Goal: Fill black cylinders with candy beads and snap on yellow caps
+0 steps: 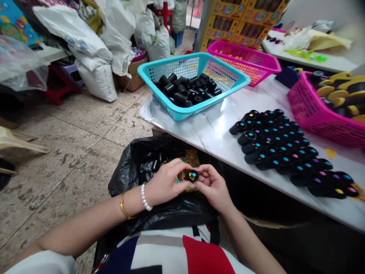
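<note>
Above a black plastic bag, my left hand is closed around a small black cylinder, thumb and forefinger on either side of it. Its top end faces me and shows a blue dot and a few coloured beads. From the right, my right hand has curled fingers and thumb against the cylinder's edge. Below both hands, the open black bag holds many tiny multicoloured beads and a few black cylinders.
On the white table stand a turquoise basket of black cylinders and rows of upright black cylinders with coloured dots. Pink baskets are farther right and behind. White sacks stand on the floor at left.
</note>
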The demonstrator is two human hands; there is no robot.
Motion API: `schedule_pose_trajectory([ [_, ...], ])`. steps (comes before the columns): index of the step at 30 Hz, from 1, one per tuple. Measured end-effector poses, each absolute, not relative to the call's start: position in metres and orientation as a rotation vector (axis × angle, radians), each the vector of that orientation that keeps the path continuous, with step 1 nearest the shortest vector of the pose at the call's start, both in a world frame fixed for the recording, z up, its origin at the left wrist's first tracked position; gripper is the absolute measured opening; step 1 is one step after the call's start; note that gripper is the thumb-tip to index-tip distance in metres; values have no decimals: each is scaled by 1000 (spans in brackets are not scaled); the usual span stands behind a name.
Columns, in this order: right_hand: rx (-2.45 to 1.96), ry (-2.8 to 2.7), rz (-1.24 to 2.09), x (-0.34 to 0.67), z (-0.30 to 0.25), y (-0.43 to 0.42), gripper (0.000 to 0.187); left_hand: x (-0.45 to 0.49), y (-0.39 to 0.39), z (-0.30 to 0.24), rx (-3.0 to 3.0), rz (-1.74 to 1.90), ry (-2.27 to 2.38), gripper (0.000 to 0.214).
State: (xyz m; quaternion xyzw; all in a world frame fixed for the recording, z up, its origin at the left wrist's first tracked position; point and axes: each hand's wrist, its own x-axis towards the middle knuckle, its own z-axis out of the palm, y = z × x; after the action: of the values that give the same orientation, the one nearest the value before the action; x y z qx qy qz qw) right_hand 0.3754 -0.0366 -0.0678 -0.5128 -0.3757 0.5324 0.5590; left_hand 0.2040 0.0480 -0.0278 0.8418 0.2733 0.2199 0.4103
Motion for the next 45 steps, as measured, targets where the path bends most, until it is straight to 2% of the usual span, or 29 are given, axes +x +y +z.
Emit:
schedule_pose_trajectory([
  [4,-1186,-916,1217,378,-61,-40,32,216,51,-14,2178,617,602,24],
  [10,-1402,-984,1072,392,-62,-52,20,272,85,17,2204,782,689,22],
  [15,-1450,-963,1052,393,-65,-58,17,336,113,14,2199,662,770,23],
  [19,-1426,-923,1105,392,-66,-59,21,355,118,13,2100,647,744,39],
  [22,-1481,-983,1061,395,-67,-63,19,325,121,10,2044,755,709,41],
  [26,-1610,-1088,964,402,-71,-67,16,236,127,-9,2117,859,852,21],
  [28,-1640,-1158,946,403,-73,-61,16,191,128,-26,2262,718,1011,17],
  [31,-1615,-1452,912,395,-73,-36,12,144,123,-54,2550,290,1132,17],
  [35,-1530,-1971,805,357,-73,20,14,132,116,-79,2767,-60,1233,21],
  [40,-2034,-2164,692,292,-89,80,38,140,126,-81,2670,-19,1351,33],
  [42,-2046,-2223,677,279,-97,88,35,140,131,-81,2635,-5,1382,34],
  [45,-1882,-2348,703,280,-103,84,18,139,131,-83,2607,-9,1329,32],
])
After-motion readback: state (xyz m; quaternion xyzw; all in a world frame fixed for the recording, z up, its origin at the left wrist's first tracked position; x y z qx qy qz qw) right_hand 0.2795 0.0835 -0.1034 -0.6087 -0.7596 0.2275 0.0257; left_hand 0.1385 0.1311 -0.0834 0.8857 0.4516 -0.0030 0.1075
